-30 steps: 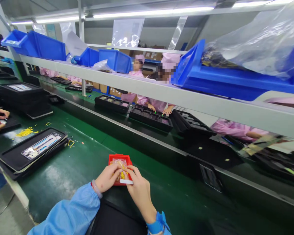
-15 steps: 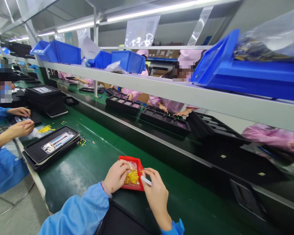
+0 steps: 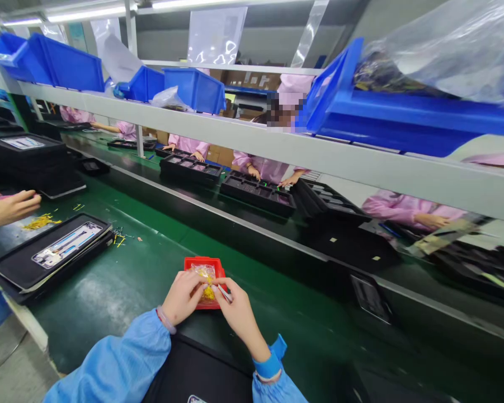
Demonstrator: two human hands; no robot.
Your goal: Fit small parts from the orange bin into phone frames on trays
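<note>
A small red tray (image 3: 205, 262) sits on the green belt just ahead of me, holding a clear bag of small yellow parts (image 3: 205, 275). My left hand (image 3: 183, 296) rests on the tray's near left side with its fingers curled on the bag. My right hand (image 3: 237, 311) is closed on thin white tweezers (image 3: 225, 292), whose tip points into the yellow parts. Both hands meet over the tray's near edge.
A black tray with a long part (image 3: 50, 254) lies to my left, with yellow scraps (image 3: 37, 222) beyond it. A co-worker's hand (image 3: 9, 207) reaches in at far left. Black trays (image 3: 258, 196) line the far side; blue bins (image 3: 398, 115) stand on the shelf.
The view has swung back to the right and down. My right hand has drawn closer to my left, bringing the tweezers' tip into the yellow parts. The co-worker's hand has shifted at left.
</note>
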